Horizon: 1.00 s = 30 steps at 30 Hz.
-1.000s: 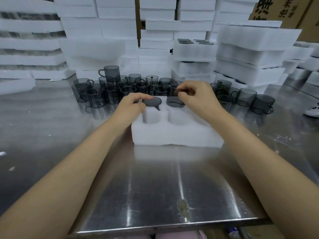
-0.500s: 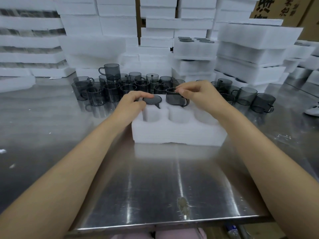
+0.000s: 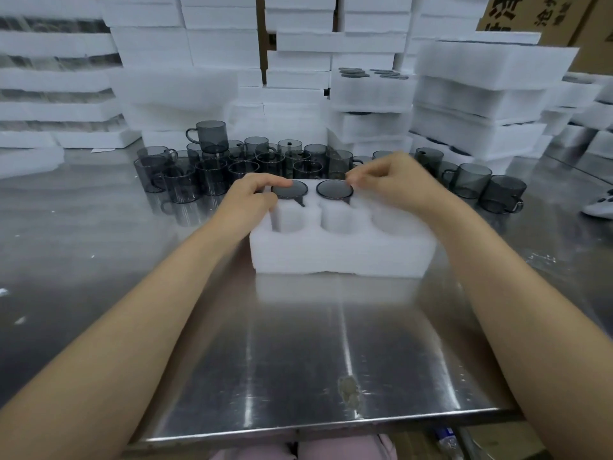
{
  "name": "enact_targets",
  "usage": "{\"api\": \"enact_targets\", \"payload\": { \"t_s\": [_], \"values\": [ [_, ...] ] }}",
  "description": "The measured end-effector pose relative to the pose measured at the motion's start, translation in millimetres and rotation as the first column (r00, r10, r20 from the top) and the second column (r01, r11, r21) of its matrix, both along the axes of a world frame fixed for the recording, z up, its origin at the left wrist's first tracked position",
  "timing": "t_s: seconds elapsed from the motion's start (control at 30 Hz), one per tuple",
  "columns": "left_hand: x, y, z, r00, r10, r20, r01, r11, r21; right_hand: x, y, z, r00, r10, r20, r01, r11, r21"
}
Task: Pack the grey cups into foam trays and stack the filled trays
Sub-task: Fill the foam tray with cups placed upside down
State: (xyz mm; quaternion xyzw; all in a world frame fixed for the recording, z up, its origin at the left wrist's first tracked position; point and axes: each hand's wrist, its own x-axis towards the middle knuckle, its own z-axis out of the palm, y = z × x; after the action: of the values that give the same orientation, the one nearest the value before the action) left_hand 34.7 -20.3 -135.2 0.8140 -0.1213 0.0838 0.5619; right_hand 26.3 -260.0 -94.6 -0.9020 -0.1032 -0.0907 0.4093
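Note:
A white foam tray [image 3: 341, 257] with round pockets lies on the steel table in front of me. Two grey cups sit in its back row: one in the left pocket [image 3: 293, 191], one in the middle pocket [image 3: 333, 189], both sunk to their rims. My left hand [image 3: 248, 200] grips the left cup's rim with curled fingers. My right hand [image 3: 398, 180] pinches the far right edge of the middle cup's rim. The front pockets and the back right pocket hold nothing that I can see. Several loose grey cups [image 3: 212, 174] stand behind the tray.
More grey cups [image 3: 471, 179] stand to the right of the tray. Tall stacks of white foam trays [image 3: 477, 94] line the back and both sides. Cardboard boxes [image 3: 530, 14] stand at the top right. The steel table [image 3: 298, 360] ends at its near edge.
My right hand has lowered the cup it carried into the middle back pocket, where it now sits to its rim. My left hand has stayed on the left cup.

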Motion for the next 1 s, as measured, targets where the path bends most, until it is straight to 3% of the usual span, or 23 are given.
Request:
{"api": "enact_targets", "payload": {
  "t_s": [0.13, 0.27, 0.33, 0.5, 0.6, 0.67, 0.77, 0.87, 1.0],
  "values": [
    [1, 0, -1, 1.0, -0.001, 0.004, 0.001, 1.0, 0.004, 3, -36, 11, 0.883, -0.417, 0.215, 0.406, 0.909, 0.096],
    [1, 1, -1, 1.0, -0.004, 0.006, 0.004, 1.0, -0.005, 2, -68, 13, 0.807, -0.583, 0.092, 0.585, 0.811, 0.003],
    [1, 0, -1, 1.0, -0.002, 0.005, 0.002, 1.0, -0.013, 3, -72, 10, 0.808, -0.587, 0.051, 0.588, 0.799, -0.127],
    [0, -2, 0, 1.0, 0.004, 0.008, -0.003, 1.0, -0.008, 3, -66, 8, 0.866, -0.482, -0.131, 0.393, 0.82, -0.416],
    [-1, -1, 0, 1.0, 0.005, 0.009, -0.005, 1.0, -0.015, 6, -68, 4, 0.869, -0.485, -0.1, 0.383, 0.785, -0.487],
    [-1, -2, 0, 1.0, 0.006, 0.005, -0.006, 1.0, -0.018, 4, -68, 7, 0.86, -0.508, -0.049, 0.458, 0.812, -0.361],
    [0, -1, -1, 1.0, 0.001, 0.001, -0.001, 1.0, -0.022, 0, -62, 16, 0.877, -0.48, 0.021, 0.478, 0.877, 0.051],
    [2, -1, -2, 1.0, -0.001, 0.003, 0.001, 1.0, -0.029, -4, -55, 24, 0.881, -0.473, 0.004, 0.431, 0.807, 0.404],
    [3, 0, -2, 1.0, 0.001, 0.002, -0.001, 0.999, -0.037, -3, -44, 26, 0.92, -0.36, -0.157, 0.376, 0.695, 0.613]
  ]
}}
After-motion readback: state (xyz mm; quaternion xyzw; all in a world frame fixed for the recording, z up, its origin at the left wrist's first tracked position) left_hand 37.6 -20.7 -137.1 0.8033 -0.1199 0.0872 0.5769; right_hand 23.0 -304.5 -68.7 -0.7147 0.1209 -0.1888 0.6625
